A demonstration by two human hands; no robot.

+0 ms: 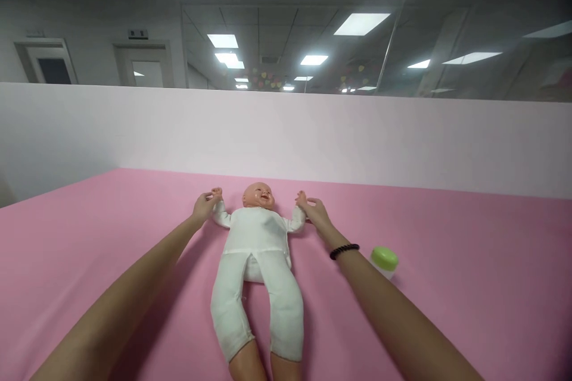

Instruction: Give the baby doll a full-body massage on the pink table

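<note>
Our left hand and right hand each hold one arm-tip of a supine baby doll on a pink sheet.

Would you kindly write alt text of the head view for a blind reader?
The left hand and right hand touch the hands of a white-clad baby doll lying on its back on a pink surface; a green-lidded container sits beside the right forearm.

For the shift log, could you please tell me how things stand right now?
Left hand, right hand pinching hands of baby doll, lying on back. Green-lidded container beside right forearm.
</note>
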